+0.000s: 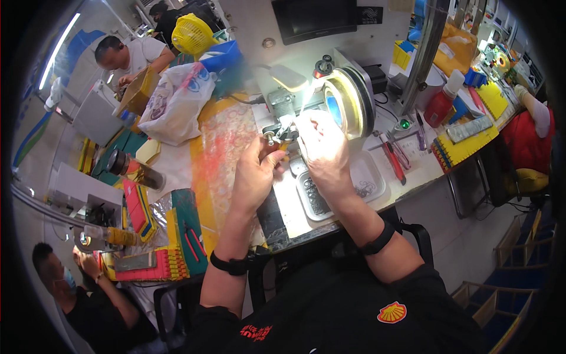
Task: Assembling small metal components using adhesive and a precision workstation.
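The metal fixture (271, 135) is sitting just beyond the fingertips of the left hand (254, 171) and left of the right hand (323, 144); its long axis seems to be running roughly left to right, its shiny rounded end lying nearer the left hand; the left thumb and forefinger are curving close together, though I cannot tell whether they are pinching anything; the right fingers are bending under strong glare, and I cannot tell what they are holding; to the right, a broad round wheel (352, 88) is showing a pale, smooth rim; on the near side, a translucent plastic tray (302, 203) is holding small dark rings (316, 197); farther right, red-handled pliers (392, 160) are lying flat; leftward, a glossy orange-edged sheet (209, 177) is covering the bench.
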{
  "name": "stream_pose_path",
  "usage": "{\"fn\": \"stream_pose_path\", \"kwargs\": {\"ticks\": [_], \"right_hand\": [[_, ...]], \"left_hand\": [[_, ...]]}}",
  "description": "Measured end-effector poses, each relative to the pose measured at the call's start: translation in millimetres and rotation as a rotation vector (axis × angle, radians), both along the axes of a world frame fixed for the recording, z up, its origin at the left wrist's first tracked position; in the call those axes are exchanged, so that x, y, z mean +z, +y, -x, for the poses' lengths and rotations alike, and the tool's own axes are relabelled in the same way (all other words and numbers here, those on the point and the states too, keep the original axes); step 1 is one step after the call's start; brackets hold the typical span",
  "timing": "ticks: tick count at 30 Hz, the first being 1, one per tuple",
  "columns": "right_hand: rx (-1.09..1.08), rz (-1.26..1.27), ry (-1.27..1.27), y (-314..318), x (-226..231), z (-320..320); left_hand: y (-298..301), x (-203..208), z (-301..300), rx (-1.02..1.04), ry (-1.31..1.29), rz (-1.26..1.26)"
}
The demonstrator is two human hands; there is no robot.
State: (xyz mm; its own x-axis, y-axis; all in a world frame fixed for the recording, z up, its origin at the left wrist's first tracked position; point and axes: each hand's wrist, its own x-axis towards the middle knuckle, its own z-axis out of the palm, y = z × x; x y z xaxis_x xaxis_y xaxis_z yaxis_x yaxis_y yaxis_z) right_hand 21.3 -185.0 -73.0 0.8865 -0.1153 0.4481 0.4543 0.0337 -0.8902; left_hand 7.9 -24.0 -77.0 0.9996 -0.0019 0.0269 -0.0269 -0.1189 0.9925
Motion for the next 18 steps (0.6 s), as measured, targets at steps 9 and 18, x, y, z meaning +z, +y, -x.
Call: {"fn": "stream_pose_path", "kwargs": {"ticks": [9,18], "right_hand": [[0.051,-0.23,0.086,7.2,3.1,-8.2],[-0.049,-0.023,-0.134,2.5,-8.3,-7.6]], "left_hand": [[22.2,26.4,3.6,-0.013,-0.154,-0.337],[9.8,-21.3,-16.8,0.021,-0.401,-0.408]]}}
